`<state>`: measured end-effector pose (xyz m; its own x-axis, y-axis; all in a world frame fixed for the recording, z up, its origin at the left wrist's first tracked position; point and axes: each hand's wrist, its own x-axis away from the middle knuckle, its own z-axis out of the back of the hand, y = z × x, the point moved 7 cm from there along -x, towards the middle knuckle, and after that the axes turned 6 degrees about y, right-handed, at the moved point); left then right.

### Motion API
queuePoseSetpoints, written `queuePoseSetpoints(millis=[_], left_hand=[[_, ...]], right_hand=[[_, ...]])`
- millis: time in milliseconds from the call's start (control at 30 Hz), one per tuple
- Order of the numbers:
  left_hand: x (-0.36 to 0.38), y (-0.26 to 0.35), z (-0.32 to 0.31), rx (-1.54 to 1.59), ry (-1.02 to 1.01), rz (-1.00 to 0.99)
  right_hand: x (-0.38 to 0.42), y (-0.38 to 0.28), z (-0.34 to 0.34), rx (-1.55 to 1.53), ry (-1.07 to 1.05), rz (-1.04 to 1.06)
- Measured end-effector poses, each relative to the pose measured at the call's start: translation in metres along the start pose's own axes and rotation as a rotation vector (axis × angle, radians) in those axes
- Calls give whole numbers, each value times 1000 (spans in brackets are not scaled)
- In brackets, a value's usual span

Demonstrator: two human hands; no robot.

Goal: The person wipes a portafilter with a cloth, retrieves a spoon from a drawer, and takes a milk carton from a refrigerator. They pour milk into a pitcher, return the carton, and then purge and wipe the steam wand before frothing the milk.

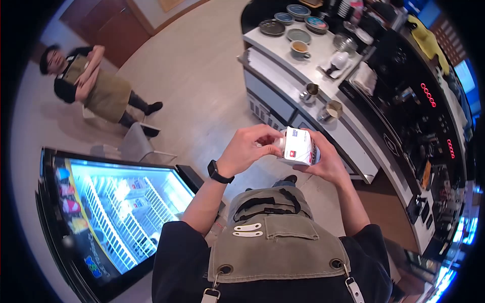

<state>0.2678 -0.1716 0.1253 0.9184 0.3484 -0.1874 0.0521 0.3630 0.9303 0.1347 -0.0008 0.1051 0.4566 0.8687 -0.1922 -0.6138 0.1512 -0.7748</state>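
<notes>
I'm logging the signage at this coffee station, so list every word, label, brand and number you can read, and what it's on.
No text reads with certainty.
Carton: blue print and a red mark, too small.
Fridge: pale script and colored letters on the dark front, too blurred.
Counter: large dark marks on its front, unclear.
Black machine: glowing red rings, no legible brand.

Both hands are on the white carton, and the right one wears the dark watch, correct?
Not quite: the head view shows the left hand wearing the dark watch, not the right hand. Both hands are on the white carton, as you say.
</notes>
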Motion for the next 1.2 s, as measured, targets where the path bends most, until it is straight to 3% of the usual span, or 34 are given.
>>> queuePoseSetpoints(millis=[33,167,267,367,533,600,667,733,767,800,833,867,900,1000,1100,1167,1200], left_hand=[[14,10,11,-28,54,-135],[72,33,42,-1,212,-343],[117,45,64,-89,382,-314],[178,40,84,-202,593,-227],[299,8,55,75,1108,283],[351,14,44,12,1226,400],[395,10,21,-52,1323,467],[424,12,-1,-288,1393,561],[436,12,-12,-406,1411,609],[452,6,-25,-413,1487,686],[466,0,-42,-411,1556,764],[477,-2,-54,-405,1623,843],[483,11,-60,-482,1707,918],[525,3,-95,-390,1901,1026],[543,12,-111,-326,2098,1058],[555,-1,-125,-216,2238,1003],[555,-2,-124,-230,2237,1070]], right_hand=[[-7,-5,-8,-55,-77,48],[-32,-37,-56,-515,-590,-106],[-44,-52,-101,-624,-924,-196],[-53,-97,-144,-656,-991,-141],[-33,-176,-254,-460,-1272,287],[-13,-223,-285,-268,-1434,629],[0,-302,-302,-274,-1517,1010],[6,-417,-292,-576,-1282,1230],[14,-472,-280,-795,-961,1424],[28,-520,-266,-1093,-815,1426],[43,-560,-261,-1179,-592,1620],[58,-589,-272,-1168,-502,1718],[72,-613,-284,-1038,-737,1689],[94,-642,-294,-474,-919,1739],[106,-659,-297,-276,-850,1847],[107,-661,-299,-314,-841,1814],[107,-661,-300,-334,-836,1797]])
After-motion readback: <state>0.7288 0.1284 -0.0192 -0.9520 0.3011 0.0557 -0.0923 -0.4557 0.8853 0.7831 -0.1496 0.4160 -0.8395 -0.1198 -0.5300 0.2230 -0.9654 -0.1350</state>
